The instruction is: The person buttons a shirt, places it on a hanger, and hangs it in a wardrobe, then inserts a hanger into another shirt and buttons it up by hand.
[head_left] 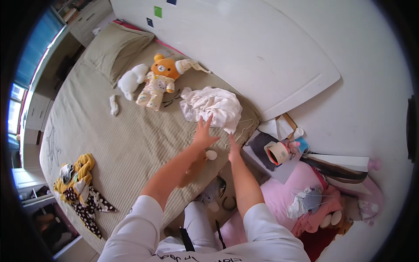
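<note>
The person's left hand (204, 135) and right hand (235, 149) are reaching toward a pale pinkish-white cloth (211, 105), which is lying on the bed (131, 144) near its edge, just ahead of the fingers. Its longer side is running from upper left to lower right in the view, and the left hand is being the nearer one. The left fingers are spreading apart, holding nothing; how the right fingers are standing, one cannot tell. The cloth is looking soft, bunched in many folds, with a faint small pattern.
</note>
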Available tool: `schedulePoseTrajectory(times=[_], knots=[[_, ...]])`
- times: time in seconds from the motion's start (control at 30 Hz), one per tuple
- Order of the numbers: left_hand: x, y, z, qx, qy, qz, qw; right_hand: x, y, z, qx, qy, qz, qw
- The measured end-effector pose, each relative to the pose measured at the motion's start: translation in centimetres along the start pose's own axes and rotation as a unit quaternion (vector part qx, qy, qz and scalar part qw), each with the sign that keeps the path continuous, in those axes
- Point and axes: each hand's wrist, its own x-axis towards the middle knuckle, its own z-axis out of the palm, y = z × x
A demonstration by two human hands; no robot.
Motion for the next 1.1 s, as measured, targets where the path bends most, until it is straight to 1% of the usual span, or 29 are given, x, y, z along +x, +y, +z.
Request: schedulePoseTrajectory(times=[0.03, 0.1, 0.2, 0.23, 0.3, 0.33, 0.37, 0.43, 0.47, 0.5, 0.57, 0.63, 0.67, 0.7, 0.73, 0.77, 0.83, 0.87, 0.97, 1.0, 1.03, 1.1], knots=[[0.7, 0.1, 1.7, -0.015, 0.019, -0.008, 1.000, -0.4, -0.4, 0.2, 0.021, 0.006, 0.018, 1.000], [2.3, 0.6, 3.9, 0.017, 0.045, -0.010, 0.999, -1.8, -1.6, 0.7, 0.065, 0.021, 0.053, 0.996], [4.4, 1.3, 4.9, 0.104, 0.080, -0.022, 0.991, -1.0, -1.6, 2.0, 0.057, 0.054, 0.063, 0.995], [5.7, 0.7, 5.4, 0.101, 0.078, -0.029, 0.991, -0.5, -1.4, 2.3, 0.051, 0.061, 0.068, 0.994], [7.7, -0.8, 5.7, 0.095, 0.075, -0.051, 0.991, -0.1, -0.9, 2.9, 0.081, -0.012, 0.096, 0.992], [8.2, -1.5, 5.7, 0.134, 0.047, -0.082, 0.986, -0.1, -0.7, 3.3, 0.087, -0.042, 0.118, 0.988], [7.7, -2.3, 5.6, 0.064, 0.015, -0.045, 0.997, -0.5, -0.4, 3.4, 0.114, -0.078, 0.119, 0.983], [5.7, -2.7, 3.7, -0.073, -0.037, 0.031, 0.996, -0.4, 0.3, 4.4, 0.169, -0.160, 0.118, 0.965], [5.3, -3.7, 4.2, -0.067, -0.041, 0.000, 0.997, -0.6, 0.5, 5.4, 0.185, -0.155, 0.081, 0.967], [4.6, -5.4, 4.9, -0.073, -0.025, 0.024, 0.997, -1.4, 0.5, 6.3, 0.230, -0.152, 0.035, 0.961], [-0.9, -2.4, -0.2, -0.103, -0.005, -0.047, 0.994, -9.7, -3.2, 7.8, 0.174, -0.141, -0.009, 0.975], [-4.6, -1.7, -2.8, -0.172, 0.035, -0.016, 0.984, -14.6, -3.4, 8.3, 0.193, -0.188, -0.056, 0.961], [-6.7, -0.8, -4.2, -0.198, 0.057, -0.003, 0.978, -16.5, -3.5, 8.0, 0.173, -0.230, -0.065, 0.955], [-9.1, 0.7, -6.0, -0.225, 0.079, 0.011, 0.971, -18.7, -3.6, 8.0, 0.151, -0.246, -0.078, 0.954], [-11.0, 0.6, -6.8, -0.242, 0.090, -0.002, 0.966, -21.0, -3.7, 7.9, 0.129, -0.263, -0.092, 0.952], [-13.0, 0.6, -7.7, -0.236, 0.115, 0.022, 0.965, -23.3, -4.0, 7.8, 0.106, -0.279, -0.108, 0.948], [-17.2, 1.7, -10.8, -0.222, 0.171, 0.069, 0.957, -27.6, -4.6, 7.8, 0.069, -0.313, -0.100, 0.942], [-19.4, 2.2, -12.2, -0.225, 0.182, 0.059, 0.955, -29.8, -4.7, 7.8, 0.049, -0.328, -0.094, 0.939], [-25.1, 2.9, -16.1, -0.239, 0.216, 0.034, 0.946, -36.9, -4.5, 8.5, 0.063, -0.355, -0.065, 0.930], [-27.0, 2.9, -17.0, -0.248, 0.227, 0.028, 0.942, -39.8, -4.5, 8.9, 0.063, -0.340, -0.067, 0.936], [-29.1, 2.9, -17.8, -0.257, 0.235, 0.021, 0.937, -41.2, -3.5, 8.7, 0.046, -0.360, -0.078, 0.929], [-32.6, 2.9, -19.3, -0.275, 0.240, 0.038, 0.930, -43.5, -1.8, 8.3, 0.011, -0.401, -0.105, 0.910]])
